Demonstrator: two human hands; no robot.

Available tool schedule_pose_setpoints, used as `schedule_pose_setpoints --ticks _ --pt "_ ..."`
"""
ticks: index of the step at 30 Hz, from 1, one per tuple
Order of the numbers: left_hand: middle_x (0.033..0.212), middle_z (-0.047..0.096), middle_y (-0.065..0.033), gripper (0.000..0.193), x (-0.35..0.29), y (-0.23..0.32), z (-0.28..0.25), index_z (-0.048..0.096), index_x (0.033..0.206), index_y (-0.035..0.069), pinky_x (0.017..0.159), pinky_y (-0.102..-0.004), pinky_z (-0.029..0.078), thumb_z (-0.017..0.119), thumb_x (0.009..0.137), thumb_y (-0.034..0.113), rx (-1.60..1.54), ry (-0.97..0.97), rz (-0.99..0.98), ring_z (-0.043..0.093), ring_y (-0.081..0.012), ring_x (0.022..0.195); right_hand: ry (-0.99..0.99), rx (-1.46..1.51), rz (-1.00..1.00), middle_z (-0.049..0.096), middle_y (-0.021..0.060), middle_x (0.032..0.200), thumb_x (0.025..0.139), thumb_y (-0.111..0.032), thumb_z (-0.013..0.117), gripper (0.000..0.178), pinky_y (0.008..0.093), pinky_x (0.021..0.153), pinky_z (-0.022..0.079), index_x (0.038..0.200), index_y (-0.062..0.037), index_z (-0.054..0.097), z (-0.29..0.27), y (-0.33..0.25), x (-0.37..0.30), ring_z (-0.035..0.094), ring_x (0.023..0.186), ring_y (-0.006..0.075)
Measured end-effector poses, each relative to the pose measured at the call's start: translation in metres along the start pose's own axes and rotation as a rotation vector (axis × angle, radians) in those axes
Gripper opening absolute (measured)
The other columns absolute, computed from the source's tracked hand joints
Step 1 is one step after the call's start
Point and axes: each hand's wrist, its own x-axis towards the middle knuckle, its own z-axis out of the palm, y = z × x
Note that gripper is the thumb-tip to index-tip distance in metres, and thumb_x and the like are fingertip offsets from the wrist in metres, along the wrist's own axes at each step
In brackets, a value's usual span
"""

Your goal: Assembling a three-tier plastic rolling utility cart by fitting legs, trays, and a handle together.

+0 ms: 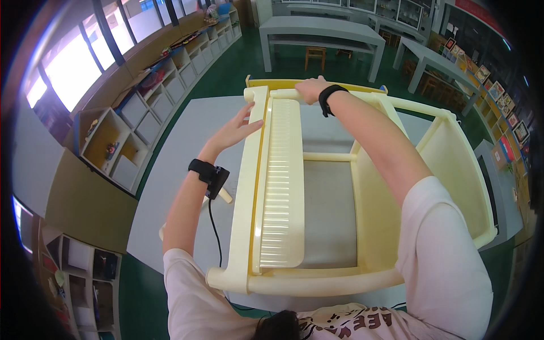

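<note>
A large cream plastic frame (253, 187) with tubular rails lies on the grey table in front of me. Its left side carries a long ribbed panel (285, 187); at the right a deep smooth panel (456, 170) slopes outward. My left hand (235, 130) rests against the upper part of the left beam, its fingers stretched out and apart. At the far left corner, my right hand (311, 89) is closed over the far rail (354, 95), though its fingertips are partly hidden. Just beyond that rail runs a yellow strip (317, 85). Both wrists wear black bands.
The grey table (175, 164) extends left of the frame, with a small cream peg (225, 195) on it. A black cable (215, 226) hangs from my left wristband. Low shelves (130, 130) line the left wall; other grey tables (323, 31) and a stool (315, 56) stand farther off.
</note>
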Motion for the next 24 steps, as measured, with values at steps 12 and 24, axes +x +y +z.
schedule_pose_setpoints --ticks 12,24 --pt "0.119 0.039 -0.0140 0.071 0.005 0.004 0.017 0.023 0.126 -0.001 0.091 -0.0268 0.026 0.056 0.069 0.026 -0.231 0.107 0.045 0.038 -0.0198 0.108 0.093 0.285 -0.142 0.054 0.0179 0.092 0.070 -0.009 0.054 0.024 0.0357 0.074 0.040 0.092 0.0001 0.048 0.025 0.018 0.017 0.051 0.088 0.0311" --pt "0.106 0.049 -0.0179 0.067 0.008 0.003 0.018 0.029 0.123 -0.003 0.083 -0.0258 0.034 0.055 0.066 0.021 -0.098 0.146 0.087 0.048 -0.0204 0.096 0.074 0.246 -0.199 0.052 0.0198 0.089 0.069 -0.010 0.057 0.026 0.0365 0.073 0.040 0.090 0.0021 0.046 0.017 0.018 0.014 0.050 0.086 0.0323"
